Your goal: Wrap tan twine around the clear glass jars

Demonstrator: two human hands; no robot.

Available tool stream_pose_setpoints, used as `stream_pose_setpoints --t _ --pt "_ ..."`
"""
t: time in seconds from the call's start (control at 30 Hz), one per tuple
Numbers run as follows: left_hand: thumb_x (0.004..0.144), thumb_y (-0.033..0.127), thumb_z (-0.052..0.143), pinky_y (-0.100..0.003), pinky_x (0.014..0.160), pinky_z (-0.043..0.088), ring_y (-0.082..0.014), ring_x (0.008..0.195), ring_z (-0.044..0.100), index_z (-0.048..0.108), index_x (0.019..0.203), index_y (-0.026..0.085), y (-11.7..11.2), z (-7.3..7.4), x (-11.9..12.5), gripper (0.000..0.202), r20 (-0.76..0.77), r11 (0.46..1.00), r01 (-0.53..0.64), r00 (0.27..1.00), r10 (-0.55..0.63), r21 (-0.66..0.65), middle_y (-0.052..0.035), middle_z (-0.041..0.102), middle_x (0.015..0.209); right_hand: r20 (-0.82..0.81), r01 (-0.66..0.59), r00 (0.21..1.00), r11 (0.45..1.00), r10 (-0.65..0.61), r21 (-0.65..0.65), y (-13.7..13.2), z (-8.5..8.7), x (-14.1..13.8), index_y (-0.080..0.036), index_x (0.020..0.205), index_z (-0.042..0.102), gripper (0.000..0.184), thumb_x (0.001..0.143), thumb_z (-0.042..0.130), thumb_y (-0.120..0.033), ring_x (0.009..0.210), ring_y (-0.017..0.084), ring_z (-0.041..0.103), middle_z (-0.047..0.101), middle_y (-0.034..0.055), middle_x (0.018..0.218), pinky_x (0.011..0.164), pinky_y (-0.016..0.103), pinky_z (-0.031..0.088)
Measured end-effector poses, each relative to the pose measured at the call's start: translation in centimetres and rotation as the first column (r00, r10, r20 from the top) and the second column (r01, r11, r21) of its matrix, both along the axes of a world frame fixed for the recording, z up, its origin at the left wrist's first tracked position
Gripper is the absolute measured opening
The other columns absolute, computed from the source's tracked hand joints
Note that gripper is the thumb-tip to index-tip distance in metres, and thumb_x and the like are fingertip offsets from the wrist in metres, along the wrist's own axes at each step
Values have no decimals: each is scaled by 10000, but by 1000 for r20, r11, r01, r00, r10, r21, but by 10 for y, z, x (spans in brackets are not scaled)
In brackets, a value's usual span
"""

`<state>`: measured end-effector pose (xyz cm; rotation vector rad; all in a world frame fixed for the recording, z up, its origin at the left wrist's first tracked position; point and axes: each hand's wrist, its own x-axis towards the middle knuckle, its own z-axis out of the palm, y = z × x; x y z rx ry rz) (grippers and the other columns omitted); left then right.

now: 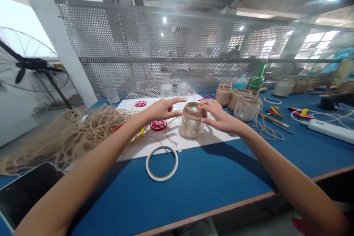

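Observation:
A clear glass jar [191, 124] stands upright on a white board [215, 135], its neck wound with tan twine. My right hand [218, 115] rests against the jar's right side at the rim, fingers curled and pressing the twine there. My left hand [162, 109] hovers just left of the jar with its index finger stretched toward the rim and a thin strand of twine trailing beneath it. Whether it pinches that strand is unclear. A red lid [158, 125] lies under the left hand.
A big heap of loose twine [69, 136] covers the left of the blue table. A tape ring [162, 163] lies in front. Several twine-wrapped jars [246, 107], a green bottle [257, 77], empty jars [166, 90], tools [273, 112] and a power strip [330, 129] sit right and behind.

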<state>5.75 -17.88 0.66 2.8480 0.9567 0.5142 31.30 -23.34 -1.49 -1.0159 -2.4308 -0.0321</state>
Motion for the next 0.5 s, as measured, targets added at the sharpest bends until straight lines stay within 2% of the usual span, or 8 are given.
stream_pose_setpoints --t 0.33,0.5 --pt "866 444 456 -202 536 291 -93 462 338 310 1383 233 -1 -4 5 577 -7 998 36 999 -36 57 52 471 522 9 -33 999 999 34 -24 2 0 4 -258 1085 488 271 864 462 -412 1166 253 383 430 73 1224 1004 489 295" --pt "883 418 441 -196 517 273 -88 462 311 441 1304 223 1 -7 6 464 6 994 78 997 -79 70 63 384 491 6 -23 1000 999 24 -30 4 1 6 -237 1074 506 271 858 472 -396 1177 241 372 425 85 1211 1016 480 277"
